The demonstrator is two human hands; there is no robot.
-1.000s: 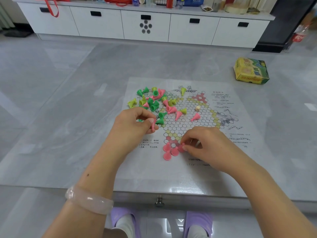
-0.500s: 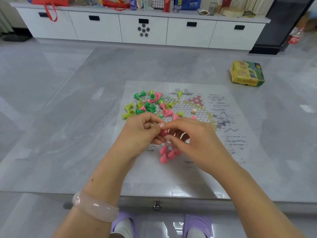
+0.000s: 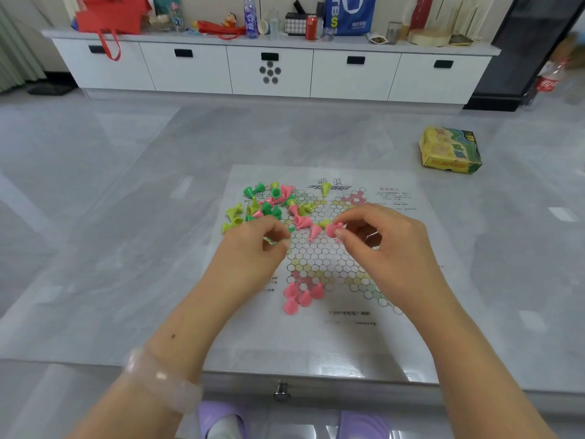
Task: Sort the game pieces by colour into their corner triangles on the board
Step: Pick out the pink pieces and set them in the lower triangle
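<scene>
The right hand hangs over the middle of the thin white paper game board, its thumb and forefinger pinching a pink plastic cone-shaped piece by the wide base. The left hand is just beside it to the left, fingers curled inward around something green — too little of it shows to say what it is, though it matches the green pieces. A pale translucent bangle circles the left wrist.

Between the two hands another pink cone lies tipped on the printed honeycomb of circles. Past the left hand's knuckles, a mixed heap of green, yellow-green and pink cones sprawls over the board's far-left part, most of them on their sides; one yellow-green cone sits apart near the printed title. At the near corner triangle, tinted pink, four pink cones stand close together — touching or nearly so.

The board lies flat on a glossy grey stone-look table. A yellow-and-green cardboard box rests well apart at the far right of the table. Beyond stands a long white cabinet with cluttered top.
</scene>
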